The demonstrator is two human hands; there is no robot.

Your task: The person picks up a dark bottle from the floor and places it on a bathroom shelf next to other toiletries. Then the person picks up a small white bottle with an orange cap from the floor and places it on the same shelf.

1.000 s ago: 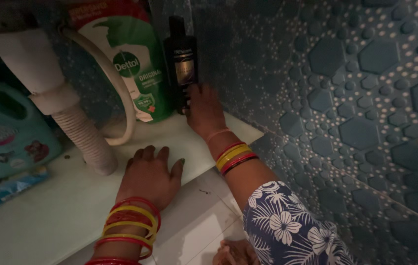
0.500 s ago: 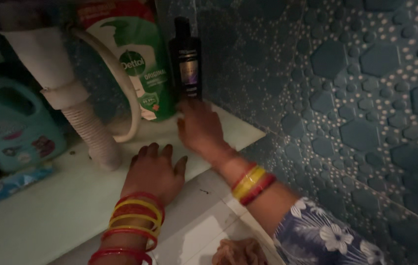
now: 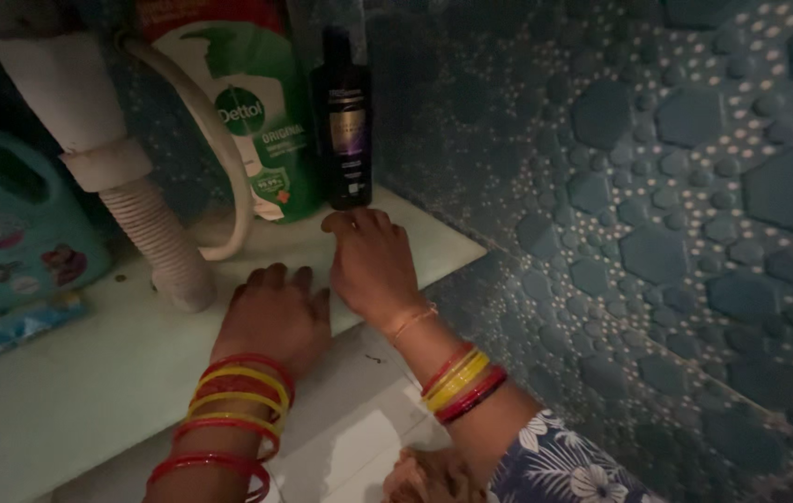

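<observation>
Upright at the back of the pale shelf (image 3: 135,391), a dark slim bottle (image 3: 345,121) is seen standing in the corner, close against the blue patterned wall tiles (image 3: 648,186). It is not gripped: the right hand (image 3: 373,265) is laid palm-down on the shelf just in front of it, fingers loosely extended and holding nothing, the fingertips (image 3: 350,222) near the bottle's base; whether they touch it cannot be told. The left hand (image 3: 275,317) is pressed flat on the shelf beside the right, fingers spread narrowly and empty. As judged from this, the bottle is already set in place, and little is left but for the hands to be drawn off. Just left of the bottle a green and white refill pouch (image 3: 252,112) is propped. Further left, a ribbed white drain hose (image 3: 149,233), a teal jug (image 3: 14,224) and a flat blue tube (image 3: 5,331) are found.
</observation>
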